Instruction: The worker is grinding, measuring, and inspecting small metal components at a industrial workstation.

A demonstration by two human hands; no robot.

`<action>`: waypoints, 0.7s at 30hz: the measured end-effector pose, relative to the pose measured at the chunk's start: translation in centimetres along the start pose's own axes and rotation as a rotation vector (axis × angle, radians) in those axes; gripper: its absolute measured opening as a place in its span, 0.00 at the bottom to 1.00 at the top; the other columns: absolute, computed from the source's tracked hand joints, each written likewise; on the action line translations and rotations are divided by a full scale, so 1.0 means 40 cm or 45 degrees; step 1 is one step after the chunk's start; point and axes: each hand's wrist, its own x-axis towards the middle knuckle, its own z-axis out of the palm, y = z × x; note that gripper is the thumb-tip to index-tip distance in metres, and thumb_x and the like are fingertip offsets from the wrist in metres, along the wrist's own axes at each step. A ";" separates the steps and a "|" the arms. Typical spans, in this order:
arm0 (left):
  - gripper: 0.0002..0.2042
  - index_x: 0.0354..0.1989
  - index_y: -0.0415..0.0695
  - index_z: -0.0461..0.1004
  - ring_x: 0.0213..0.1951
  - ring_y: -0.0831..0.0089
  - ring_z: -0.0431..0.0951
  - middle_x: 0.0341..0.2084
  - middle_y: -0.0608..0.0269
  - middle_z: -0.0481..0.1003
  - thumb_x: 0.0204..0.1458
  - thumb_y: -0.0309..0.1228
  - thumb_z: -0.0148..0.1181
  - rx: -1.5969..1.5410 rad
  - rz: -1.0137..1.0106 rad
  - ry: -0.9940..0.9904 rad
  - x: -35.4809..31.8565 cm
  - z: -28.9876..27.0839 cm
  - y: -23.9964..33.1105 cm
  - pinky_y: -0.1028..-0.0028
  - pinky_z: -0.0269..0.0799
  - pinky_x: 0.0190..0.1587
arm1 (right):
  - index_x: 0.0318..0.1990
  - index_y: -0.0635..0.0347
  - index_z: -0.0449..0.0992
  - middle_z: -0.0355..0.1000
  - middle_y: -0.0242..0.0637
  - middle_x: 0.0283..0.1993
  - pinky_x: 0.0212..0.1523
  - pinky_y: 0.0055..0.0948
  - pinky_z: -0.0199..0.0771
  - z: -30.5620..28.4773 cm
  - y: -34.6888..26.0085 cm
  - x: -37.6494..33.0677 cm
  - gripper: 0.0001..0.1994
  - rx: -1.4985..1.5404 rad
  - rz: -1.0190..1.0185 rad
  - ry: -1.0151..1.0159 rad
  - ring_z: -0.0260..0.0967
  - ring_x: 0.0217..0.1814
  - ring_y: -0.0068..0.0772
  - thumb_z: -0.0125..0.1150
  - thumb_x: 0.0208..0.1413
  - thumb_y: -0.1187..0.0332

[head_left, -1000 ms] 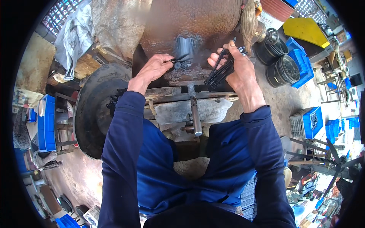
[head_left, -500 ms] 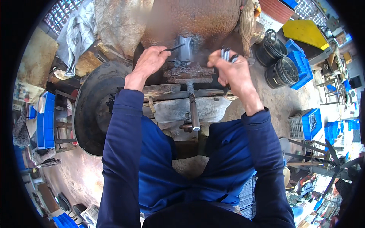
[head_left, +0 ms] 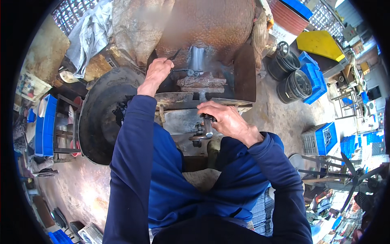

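My left hand [head_left: 157, 74] is closed on a thin dark strip [head_left: 177, 53], whose narrow end sticks up past the fingers; its exact kind does not show. Beside its fingertips another thin dark length [head_left: 181, 70] reaches toward the rusty block [head_left: 202, 82]. Just beyond is a wet, shiny grey strip [head_left: 197, 57] at the foot of a big brown rounded drum [head_left: 203, 26]. Nearer to me, my right hand [head_left: 227, 120] curls round the round metal bar [head_left: 209, 127]. Small dark pieces show under its fingers, partly hidden.
A wide black basin [head_left: 91, 122] stands to my left with dark pieces in it. Brown metal side plates [head_left: 245, 73] flank the drum. To the right are black buckets [head_left: 294, 86], blue crates [head_left: 315, 83] and a fan [head_left: 354, 179].
My right hand has come down and inward from beside the drum to the metal bar. My left hand has drawn slightly back from the shiny strip, and the dark strip now points upward.
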 end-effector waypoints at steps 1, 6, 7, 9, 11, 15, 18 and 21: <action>0.19 0.46 0.40 0.77 0.39 0.69 0.74 0.40 0.58 0.75 0.51 0.40 0.56 -0.012 -0.004 0.004 0.009 0.007 -0.005 0.68 0.71 0.44 | 0.50 0.57 0.74 0.70 0.34 0.61 0.53 0.40 0.77 0.000 0.002 0.001 0.24 0.027 -0.019 0.040 0.72 0.57 0.46 0.63 0.40 0.84; 0.33 0.62 0.35 0.65 0.42 0.69 0.76 0.47 0.54 0.75 0.50 0.43 0.59 -0.290 0.052 0.241 0.048 0.031 -0.037 0.64 0.72 0.46 | 0.45 0.59 0.77 0.78 0.36 0.51 0.57 0.32 0.74 -0.002 0.018 0.061 0.16 0.380 0.006 0.413 0.74 0.57 0.34 0.71 0.48 0.78; 0.34 0.63 0.35 0.64 0.40 0.70 0.76 0.43 0.56 0.75 0.51 0.44 0.60 -0.376 0.095 0.265 0.070 0.032 -0.035 0.65 0.74 0.44 | 0.45 0.59 0.78 0.78 0.35 0.51 0.57 0.31 0.73 -0.012 0.013 0.084 0.16 0.516 0.071 0.459 0.73 0.57 0.31 0.71 0.47 0.79; 0.34 0.63 0.34 0.64 0.35 0.73 0.75 0.35 0.61 0.74 0.52 0.45 0.60 -0.536 0.262 0.309 0.071 0.062 -0.020 0.70 0.76 0.37 | 0.44 0.57 0.79 0.78 0.30 0.46 0.28 0.19 0.72 -0.037 -0.003 0.131 0.13 0.624 0.330 0.619 0.71 0.30 0.17 0.69 0.50 0.78; 0.16 0.38 0.43 0.80 0.48 0.50 0.77 0.40 0.47 0.80 0.57 0.42 0.52 -0.488 0.290 0.600 0.062 0.105 0.040 0.64 0.73 0.53 | 0.43 0.56 0.80 0.75 0.25 0.30 0.15 0.18 0.56 -0.076 -0.041 0.184 0.09 0.798 0.553 0.722 0.59 0.16 0.13 0.68 0.54 0.73; 0.13 0.37 0.44 0.79 0.44 0.46 0.78 0.38 0.47 0.80 0.55 0.40 0.53 -0.382 0.323 0.587 -0.003 0.100 0.151 0.56 0.75 0.48 | 0.44 0.57 0.79 0.67 0.22 0.21 0.15 0.19 0.56 -0.124 0.028 0.284 0.10 0.751 0.557 0.876 0.55 0.14 0.13 0.69 0.57 0.67; 0.13 0.36 0.42 0.77 0.44 0.42 0.77 0.38 0.43 0.79 0.56 0.38 0.52 -0.459 0.189 0.557 -0.049 0.083 0.210 0.53 0.73 0.49 | 0.44 0.58 0.76 0.61 0.21 0.17 0.15 0.21 0.55 -0.156 0.080 0.348 0.11 0.761 0.583 0.866 0.53 0.13 0.15 0.68 0.58 0.66; 0.13 0.35 0.41 0.77 0.43 0.39 0.77 0.37 0.39 0.78 0.56 0.38 0.52 -0.525 0.155 0.545 -0.057 0.081 0.215 0.50 0.72 0.48 | 0.38 0.58 0.75 0.59 0.22 0.15 0.15 0.23 0.55 -0.163 0.111 0.415 0.09 0.787 0.570 0.883 0.54 0.13 0.17 0.67 0.58 0.64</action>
